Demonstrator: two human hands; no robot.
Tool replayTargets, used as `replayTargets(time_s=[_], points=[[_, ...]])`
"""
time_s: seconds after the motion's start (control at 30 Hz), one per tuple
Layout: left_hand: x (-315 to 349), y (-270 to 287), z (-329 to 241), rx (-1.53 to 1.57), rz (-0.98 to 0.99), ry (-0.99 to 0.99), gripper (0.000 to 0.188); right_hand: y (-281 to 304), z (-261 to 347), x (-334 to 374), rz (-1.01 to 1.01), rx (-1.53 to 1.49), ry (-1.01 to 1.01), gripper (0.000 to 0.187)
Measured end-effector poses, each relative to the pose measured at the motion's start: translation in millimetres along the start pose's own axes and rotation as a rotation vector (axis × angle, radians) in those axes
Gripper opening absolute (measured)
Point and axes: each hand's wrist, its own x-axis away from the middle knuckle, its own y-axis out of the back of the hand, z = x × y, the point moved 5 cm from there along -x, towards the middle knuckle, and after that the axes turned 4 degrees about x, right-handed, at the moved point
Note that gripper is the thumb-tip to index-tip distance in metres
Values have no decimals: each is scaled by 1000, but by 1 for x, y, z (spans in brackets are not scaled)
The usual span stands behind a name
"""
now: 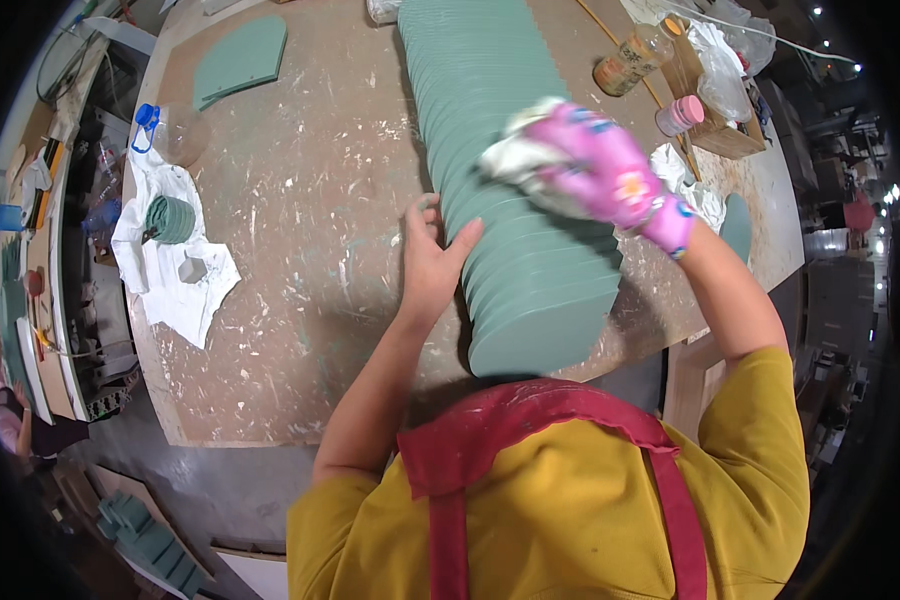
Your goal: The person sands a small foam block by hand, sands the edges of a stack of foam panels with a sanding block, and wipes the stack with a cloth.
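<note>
A long overlapping row of green, round-ended flat boards (pixel 530 290) runs away from me across the worktable (pixel 300 250). My right hand (pixel 605 165), in a pink flowered glove, is closed on a crumpled white cloth (pixel 520 165) and presses it on top of the row; both are slightly blurred. At the row's left edge is my bare left hand (pixel 435 260), thumb and fingers apart. Its thumb touches the edges of the boards, and it grips nothing that I can see.
One loose green board (pixel 242 62) lies at the far left. Nearer, a white cloth (pixel 185 290) bears a roll of green strip (pixel 170 220) and a small white block (pixel 192 268). Right of the row stand a bottle (pixel 630 65), a pink-capped jar (pixel 680 115) and a cardboard box (pixel 715 130).
</note>
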Motion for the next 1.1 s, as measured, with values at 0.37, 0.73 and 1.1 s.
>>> replayTargets(time_s=[0.37,0.73,1.1], points=[[-2,-1,-1,-193,-103,-152,63,-3,-52,54,114,164,-140,36],[1,-4,-10,-202,-99,-208,61,-58,26,-32,266,133,273,34],[-2,1,-2,-274,-82,-141,63,16,-25,2,252,372,-239,24]])
